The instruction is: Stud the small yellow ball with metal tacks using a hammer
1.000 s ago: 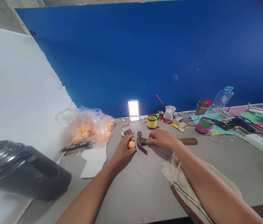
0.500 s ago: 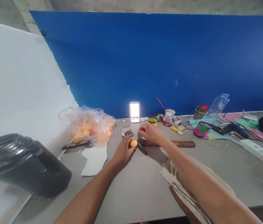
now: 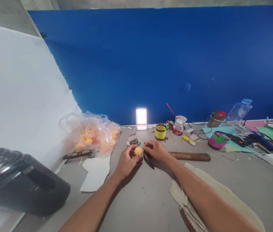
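Observation:
My left hand (image 3: pixel 126 160) grips an orange ping-pong ball (image 3: pixel 138 151) between thumb and fingers, just above the table. Close to the ball's right side is my right hand (image 3: pixel 156 150), its thumb and fingertips pinched together; whatever is between them is too small to make out. Under the right hand lies a hammer with a wooden handle (image 3: pixel 191 156) pointing right and a dark curved claw (image 3: pixel 149 161); part of its head is hidden. Just behind the left hand stands a small open box (image 3: pixel 134 141) of small dark metal pieces.
Left are a plastic bag (image 3: pixel 91 137) of orange balls, black glasses (image 3: pixel 79 154), white paper (image 3: pixel 95 175) and a big dark container (image 3: pixel 27 183). A lit screen (image 3: pixel 141 119), a yellow cup (image 3: pixel 160 132) and a glue stick (image 3: pixel 188 140) stand behind. A cloth bag (image 3: pixel 209 183) lies front right.
My right hand has come down and closer to the ball, pinched at its right side. The left hand still holds the ball. The camera view has shifted slightly.

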